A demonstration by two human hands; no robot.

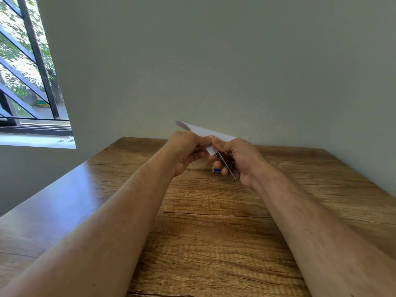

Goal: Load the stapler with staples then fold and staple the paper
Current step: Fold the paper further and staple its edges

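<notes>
Both hands are raised above the far middle of the wooden table (214,221). My left hand (186,151) pinches the folded white paper (205,132) between thumb and fingers. My right hand (237,159) grips a small stapler (227,163), dark with a metal edge, with its thumb on top; the paper's lower corner sits at the stapler's front end. A small blue and white staple box (216,169) lies on the table just below the hands, partly hidden by my right fingers.
The table stands against a plain grey wall (214,61) at the back and right. A barred window (27,67) with a sill is at the upper left. The table's left edge runs diagonally toward me.
</notes>
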